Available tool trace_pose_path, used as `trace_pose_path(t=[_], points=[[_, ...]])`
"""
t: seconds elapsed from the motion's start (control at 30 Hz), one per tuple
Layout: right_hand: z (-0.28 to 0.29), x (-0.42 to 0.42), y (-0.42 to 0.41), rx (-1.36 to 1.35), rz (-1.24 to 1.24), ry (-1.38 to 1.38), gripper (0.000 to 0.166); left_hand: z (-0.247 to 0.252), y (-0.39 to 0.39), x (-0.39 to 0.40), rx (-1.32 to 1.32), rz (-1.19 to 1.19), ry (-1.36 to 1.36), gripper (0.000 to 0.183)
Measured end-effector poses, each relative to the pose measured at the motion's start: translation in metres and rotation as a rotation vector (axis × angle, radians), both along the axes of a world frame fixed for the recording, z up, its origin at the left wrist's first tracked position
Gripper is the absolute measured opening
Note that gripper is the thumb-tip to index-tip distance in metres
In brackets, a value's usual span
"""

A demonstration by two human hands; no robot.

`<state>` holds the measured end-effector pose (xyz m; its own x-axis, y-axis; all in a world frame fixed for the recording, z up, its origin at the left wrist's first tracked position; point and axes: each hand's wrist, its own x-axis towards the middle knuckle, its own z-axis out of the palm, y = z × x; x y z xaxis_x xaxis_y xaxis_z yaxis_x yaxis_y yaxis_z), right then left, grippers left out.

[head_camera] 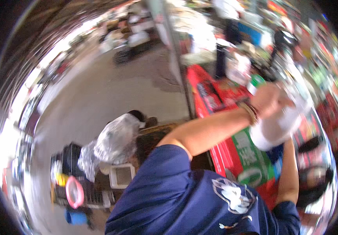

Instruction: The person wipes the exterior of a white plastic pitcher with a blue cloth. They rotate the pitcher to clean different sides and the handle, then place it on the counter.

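My left hand point(270, 101), with a bracelet at its wrist, reaches across to the upper right. It appears to grip the top of a translucent white plastic bag point(270, 132), though motion blur softens the fingers. On the far side of the bag my right forearm point(288, 173) comes up from below; the right hand itself is hidden behind the plastic. Beneath both arms lies red and green printed packaging point(249, 157) bearing writing. A container with a green lid point(256, 80) stands just beyond my left hand.
A metal post point(176, 63) rises left of the packaging. Clear plastic bags point(117, 139), a white tray point(122, 176), a pink ring-shaped item point(75, 192) and a blue object point(76, 218) are at lower left. Concrete floor point(107, 88) stretches behind them. Blurred goods crowd the right.
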<state>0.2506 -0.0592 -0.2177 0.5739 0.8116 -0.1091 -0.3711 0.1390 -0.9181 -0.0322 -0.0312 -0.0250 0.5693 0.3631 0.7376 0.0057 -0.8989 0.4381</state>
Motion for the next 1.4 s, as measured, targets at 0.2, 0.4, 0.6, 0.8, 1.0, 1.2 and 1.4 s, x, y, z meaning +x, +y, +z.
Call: trace_pose_path(t=[0.2,0.4,0.6,0.8,1.0,1.2,1.4], points=[[-0.031,-0.081,-0.054,-0.337,-0.246,0.044,0.057,-0.013,0.018,0.006,-0.012,-0.001,0.004,0.043],[-0.028,-0.152,-0.065,-0.33,-0.529,-0.104,0.063,0.009,-0.002,-0.006,-0.043,0.078,-0.003,0.048],[-0.013,-0.209,-0.081,-0.381,-0.61,-0.18,0.063,0.013,-0.002,0.002,-0.048,0.026,0.029,0.046],[0.009,-0.252,-0.1,-0.24,-0.421,-0.026,0.041,0.006,-0.001,0.001,-0.07,0.031,0.002,0.046],[0.051,-0.265,-0.119,-0.049,0.047,0.596,0.031,0.007,-0.002,-0.002,-0.078,0.002,-0.011,0.049],[0.092,-0.248,-0.163,0.202,0.403,0.233,0.035,0.012,-0.006,-0.007,-0.139,-0.125,-0.02,0.054],[0.096,-0.192,-0.222,0.123,0.331,-0.385,0.058,0.01,-0.008,-0.009,-0.151,-0.113,-0.007,0.052]])
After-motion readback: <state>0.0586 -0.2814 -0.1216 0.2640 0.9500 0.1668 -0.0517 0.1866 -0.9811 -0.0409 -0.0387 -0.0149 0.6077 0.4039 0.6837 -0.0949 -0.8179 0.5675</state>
